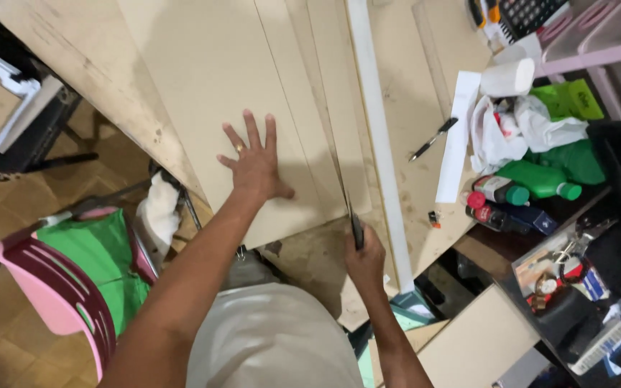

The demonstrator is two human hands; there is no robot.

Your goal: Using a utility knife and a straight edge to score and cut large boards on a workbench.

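My left hand (255, 162) lies flat with fingers spread on a pale beige board (210, 79) that rests on a worn wooden table (73, 65). A ring sits on one finger. My right hand (365, 257) is closed around the dark handle of a thin-bladed cutter (354, 228) at the board's near edge. The blade runs along the groove between the beige board and a narrow strip beside it. A long white straightedge (376, 129) lies just to the right of the cutting line.
A black pen (433, 139) and a white paper strip (458, 136) lie on the table's right side. Green bottles (540, 179), white plastic bags (512, 126), a white roll (508, 77) and a calculator (530, 14) crowd the right. A pink chair (52, 287) with green cloth stands lower left.
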